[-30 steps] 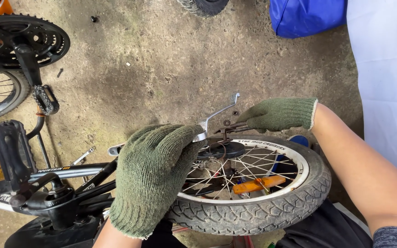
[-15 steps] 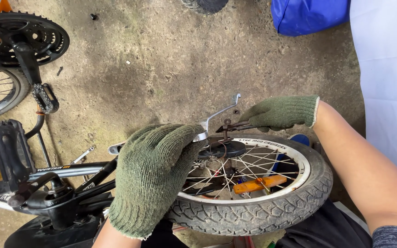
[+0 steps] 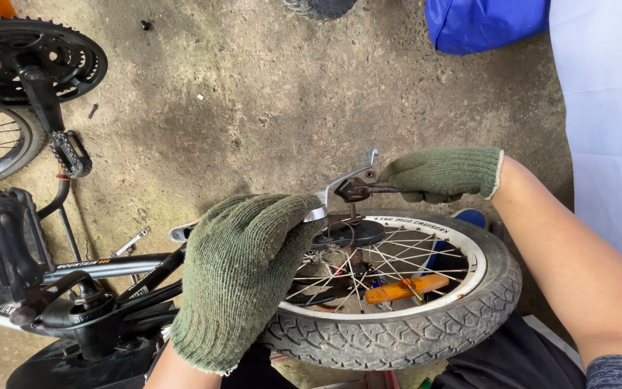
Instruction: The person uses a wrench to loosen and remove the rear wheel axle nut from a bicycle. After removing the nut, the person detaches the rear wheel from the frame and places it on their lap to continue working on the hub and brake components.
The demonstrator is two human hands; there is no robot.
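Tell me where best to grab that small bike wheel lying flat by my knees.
Probably grip the wheel by its knobby tyre at the near edge, from your side. That arc is bare; the left hand and right hand crowd the hub and silver bracket.

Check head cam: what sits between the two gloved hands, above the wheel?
In the head view, a silver metal bracket spans from the left hand to the right hand, with a small rusty bolt fitting at its right end, just above the wheel hub.
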